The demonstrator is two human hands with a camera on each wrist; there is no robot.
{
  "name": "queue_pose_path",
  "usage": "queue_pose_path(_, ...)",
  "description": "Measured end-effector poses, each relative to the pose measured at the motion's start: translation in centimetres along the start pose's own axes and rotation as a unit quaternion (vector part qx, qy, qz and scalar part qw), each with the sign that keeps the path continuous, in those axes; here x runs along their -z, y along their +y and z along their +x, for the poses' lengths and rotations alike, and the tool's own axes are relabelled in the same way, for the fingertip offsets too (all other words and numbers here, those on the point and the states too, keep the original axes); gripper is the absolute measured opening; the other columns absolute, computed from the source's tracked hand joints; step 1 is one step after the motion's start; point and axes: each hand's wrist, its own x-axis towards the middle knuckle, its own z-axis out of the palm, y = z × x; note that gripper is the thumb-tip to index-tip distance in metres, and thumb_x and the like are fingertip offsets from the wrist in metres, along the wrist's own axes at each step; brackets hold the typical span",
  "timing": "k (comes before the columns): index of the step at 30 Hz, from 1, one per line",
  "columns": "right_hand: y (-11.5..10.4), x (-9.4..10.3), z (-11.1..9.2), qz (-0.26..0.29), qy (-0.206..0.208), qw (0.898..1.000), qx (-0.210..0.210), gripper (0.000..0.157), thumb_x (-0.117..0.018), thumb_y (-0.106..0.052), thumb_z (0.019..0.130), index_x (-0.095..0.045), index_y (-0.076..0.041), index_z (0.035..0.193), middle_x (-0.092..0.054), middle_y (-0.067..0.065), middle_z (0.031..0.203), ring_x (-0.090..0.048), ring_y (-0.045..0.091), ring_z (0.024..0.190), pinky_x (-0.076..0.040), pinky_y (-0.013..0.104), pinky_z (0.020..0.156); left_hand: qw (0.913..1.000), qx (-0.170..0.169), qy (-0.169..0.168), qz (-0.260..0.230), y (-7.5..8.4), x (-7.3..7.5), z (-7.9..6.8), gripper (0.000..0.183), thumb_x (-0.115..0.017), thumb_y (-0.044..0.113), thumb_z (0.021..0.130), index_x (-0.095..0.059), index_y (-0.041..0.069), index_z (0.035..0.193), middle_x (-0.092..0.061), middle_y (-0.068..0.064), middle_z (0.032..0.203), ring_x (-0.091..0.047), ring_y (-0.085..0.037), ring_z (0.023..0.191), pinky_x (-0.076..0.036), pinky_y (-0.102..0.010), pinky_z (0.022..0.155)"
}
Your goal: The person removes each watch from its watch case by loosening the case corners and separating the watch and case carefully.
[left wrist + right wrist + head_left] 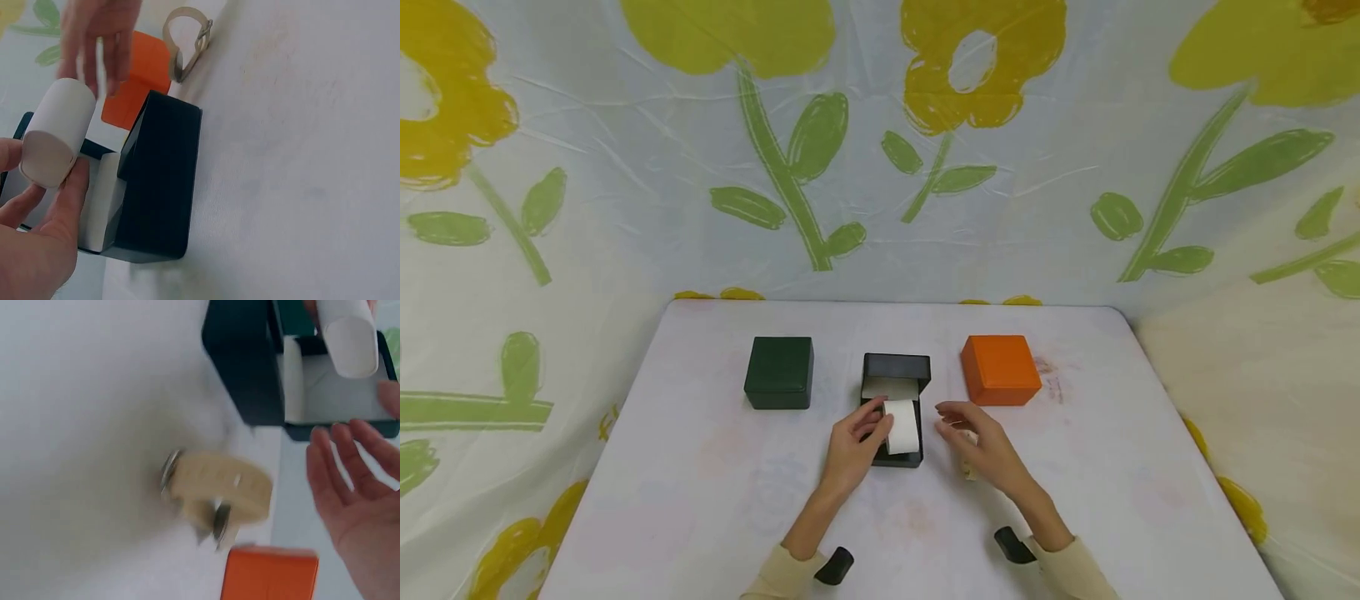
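Note:
My left hand (855,437) pinches a white, rolled watch cushion (902,427) between thumb and fingers, over an open black watch box (897,367). Its lid stands up at the back, and the left wrist view shows a pale lining inside. To the right of the box is my right hand (983,446), fingers loosely bent and nothing in them. A watch with a beige strap (219,484) stands on the table beside that hand, its strap closed in a loop. From the head view the right hand hides most of the watch.
A closed dark green box (778,372) stands to the left of the black one, and a closed orange box (1002,371) to the right. The white table (700,517) ends at a flower-printed cloth (1022,217) behind and at the sides.

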Motion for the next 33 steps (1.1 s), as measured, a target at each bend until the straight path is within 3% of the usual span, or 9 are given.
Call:
queue_pose_path(6,-1.5,-1.7,1.1,0.08,-0.066,0.994,0.017,0.06,-0.079,-0.018,0.093,-0.053,-0.01,0.147,-0.058,0.006,0.141,-0.065,0.026,0.113,-0.052,0.049,0.1,0.9989,-0.027,-0.024,0.031,0.0,0.8,0.1,0.045,-0.069,0.016,0.101,-0.059,0.001,0.142,-0.069,-0.017,0.119,-0.067,-0.031,0.112,-0.054,-0.03,0.096)
queue_pose_path(10,-1.6,-2.5,1.4,0.099,-0.073,0.991,0.043,0.069,-0.084,-0.014,0.087,-0.051,-0.008,0.147,-0.056,0.007,0.141,-0.064,0.03,0.11,-0.053,0.052,0.097,0.9976,-0.034,-0.029,0.053,0.0,1.2,0.3,0.045,-0.066,0.013,0.102,-0.057,-0.002,0.143,-0.068,-0.02,0.122,-0.066,-0.033,0.116,-0.051,-0.038,0.102)
queue_pose_path(16,-1.4,-3.2,1.9,0.102,-0.07,0.991,0.045,0.074,-0.087,-0.011,0.083,-0.05,-0.007,0.147,-0.052,0.008,0.145,-0.062,0.036,0.109,-0.055,0.052,0.091,0.9953,-0.031,-0.054,0.074,1.3,1.5,0.2,0.044,-0.058,0.007,0.105,-0.05,-0.012,0.144,-0.063,-0.029,0.126,-0.062,-0.04,0.12,-0.054,-0.028,0.094)
queue_pose_path(19,-1.2,-3.3,2.1,0.1,-0.071,0.992,0.037,0.076,-0.088,-0.012,0.082,-0.05,-0.006,0.147,-0.053,0.007,0.145,-0.062,0.037,0.11,-0.056,0.05,0.09,0.9938,-0.03,-0.056,0.09,1.9,1.4,0.0,0.044,-0.058,0.008,0.105,-0.05,-0.011,0.144,-0.059,-0.029,0.128,-0.064,-0.041,0.115,-0.055,-0.026,0.09)
queue_pose_path(27,-0.9,-3.2,2.4,0.091,-0.06,0.994,0.028,0.074,-0.091,-0.013,0.079,-0.053,-0.009,0.142,-0.058,0.005,0.136,-0.063,0.037,0.103,-0.056,0.045,0.092,0.9861,-0.065,-0.053,0.144,-0.7,1.5,1.0,0.046,-0.059,0.022,0.107,-0.053,0.002,0.147,-0.055,-0.017,0.129,-0.067,-0.03,0.108,-0.056,-0.03,0.085)
queue_pose_path(33,0.3,-3.7,2.4,0.088,-0.054,0.994,0.029,0.073,-0.093,-0.014,0.076,-0.055,-0.01,0.138,-0.059,0.005,0.13,-0.064,0.031,0.098,-0.056,0.041,0.094,0.9747,-0.109,-0.057,0.187,-1.3,1.4,1.2,0.04,-0.06,0.017,0.106,-0.057,0.003,0.143,-0.059,-0.014,0.122,-0.064,-0.027,0.108,-0.057,-0.035,0.09)
